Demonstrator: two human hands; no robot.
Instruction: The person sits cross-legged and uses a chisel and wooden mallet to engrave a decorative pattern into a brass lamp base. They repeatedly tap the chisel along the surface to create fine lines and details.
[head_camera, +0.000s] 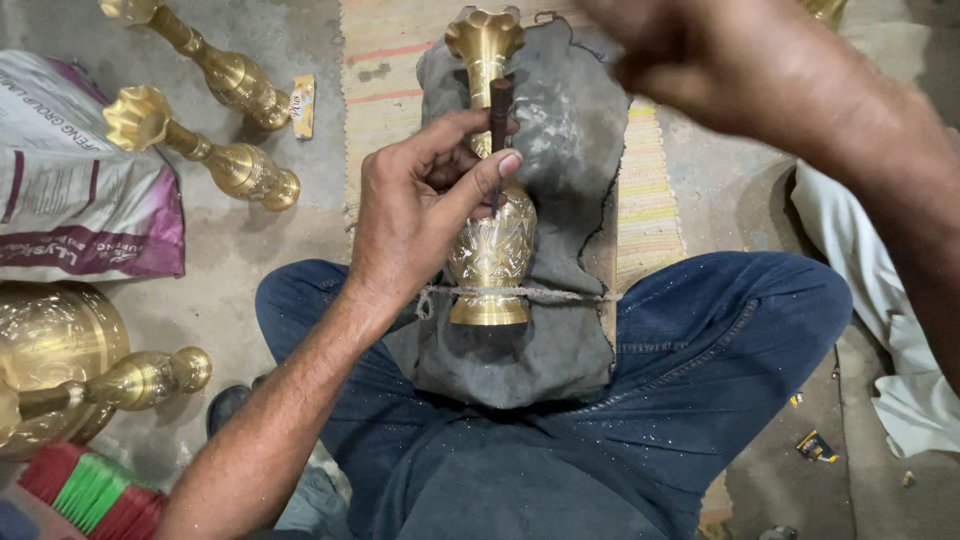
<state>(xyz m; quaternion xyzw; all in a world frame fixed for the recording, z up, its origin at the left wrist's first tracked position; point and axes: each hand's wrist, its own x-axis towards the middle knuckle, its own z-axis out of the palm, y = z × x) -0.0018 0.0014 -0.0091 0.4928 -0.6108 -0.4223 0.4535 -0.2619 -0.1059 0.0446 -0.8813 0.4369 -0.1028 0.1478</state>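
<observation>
On the seated person's lap, seen from the head camera, a brass vase (490, 240) lies on a grey cloth pad (560, 150), tied down near its base by a cord (560, 294). The left hand (420, 215) pinches a dark chisel (499, 110) between thumb and fingers, tip set against the engraved body. The right hand (690, 50) is raised and blurred; its grip cannot be told. Risk: the chisel appears prone to skidding on the curved brass, scoring the pattern or nicking the fingers. Other brass vases (215, 165) lie on the floor at left.
</observation>
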